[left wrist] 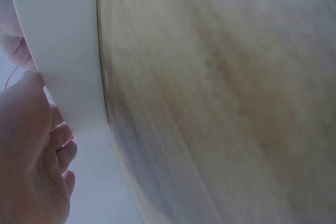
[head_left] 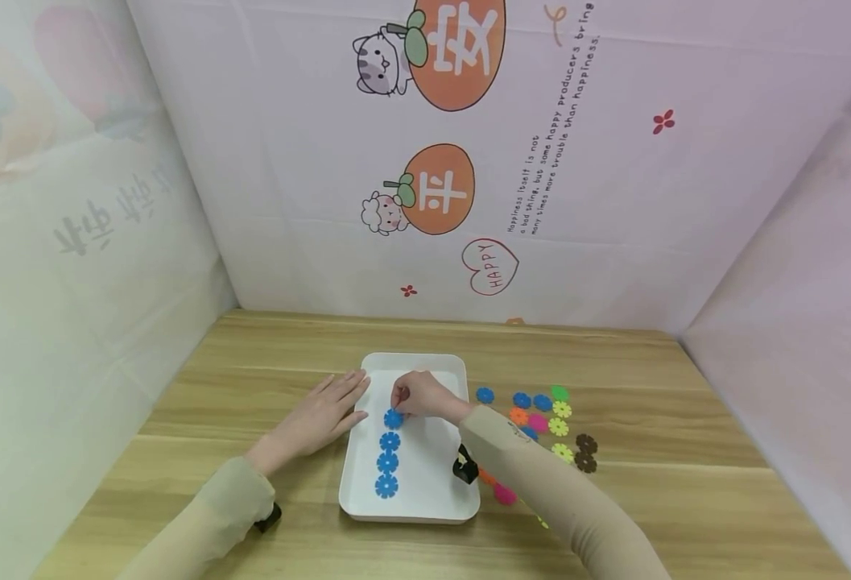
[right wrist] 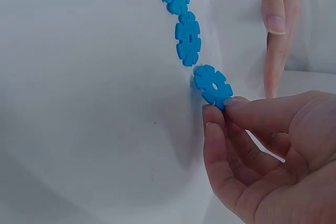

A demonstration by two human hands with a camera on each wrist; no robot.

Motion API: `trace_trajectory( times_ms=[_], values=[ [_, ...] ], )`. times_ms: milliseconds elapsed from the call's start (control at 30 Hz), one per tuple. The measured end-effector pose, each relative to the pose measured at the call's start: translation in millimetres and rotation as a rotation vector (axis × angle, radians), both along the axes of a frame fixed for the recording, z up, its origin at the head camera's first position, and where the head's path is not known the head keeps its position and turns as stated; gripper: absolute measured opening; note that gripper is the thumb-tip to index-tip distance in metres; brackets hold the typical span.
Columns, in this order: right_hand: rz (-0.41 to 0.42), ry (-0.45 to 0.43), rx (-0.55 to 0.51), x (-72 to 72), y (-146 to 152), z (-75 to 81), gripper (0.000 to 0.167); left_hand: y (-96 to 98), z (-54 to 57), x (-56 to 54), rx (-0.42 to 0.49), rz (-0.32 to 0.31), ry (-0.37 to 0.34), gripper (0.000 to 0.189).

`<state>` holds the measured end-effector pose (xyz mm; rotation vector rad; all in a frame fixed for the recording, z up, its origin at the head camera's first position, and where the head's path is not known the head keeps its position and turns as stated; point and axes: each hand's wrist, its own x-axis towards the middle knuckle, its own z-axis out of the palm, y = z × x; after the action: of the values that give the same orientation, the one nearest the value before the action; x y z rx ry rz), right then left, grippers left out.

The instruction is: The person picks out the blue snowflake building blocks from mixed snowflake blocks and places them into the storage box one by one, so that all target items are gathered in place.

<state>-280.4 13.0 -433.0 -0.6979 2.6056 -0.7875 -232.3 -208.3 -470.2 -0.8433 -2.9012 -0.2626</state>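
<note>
Between thumb and fingertips, my right hand pinches a blue notched snowflake disc. In the head view that disc is at the far end of a column of blue discs lying in a white tray. The right wrist view shows the held disc tilted, one edge close to the neighbouring blue disc. My left hand rests with extended fingers at the tray's left rim. From the left wrist, the left hand appears beside the tray's outer wall.
Right of the tray, loose snowflake discs lie scattered on the wooden table: blue, yellow, brown, pink and orange ones. My right forearm passes over some of them. Printed white cloth walls enclose the table.
</note>
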Motion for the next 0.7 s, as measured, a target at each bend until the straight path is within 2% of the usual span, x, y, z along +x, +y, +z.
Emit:
trace_trajectory(
  times_ms=[700],
  values=[
    [0.018,0.030,0.018,-3.4,-2.9,-7.0,0.006,0.4,-2.9,-0.7,0.010,-0.004,0.009,0.061]
  ],
)
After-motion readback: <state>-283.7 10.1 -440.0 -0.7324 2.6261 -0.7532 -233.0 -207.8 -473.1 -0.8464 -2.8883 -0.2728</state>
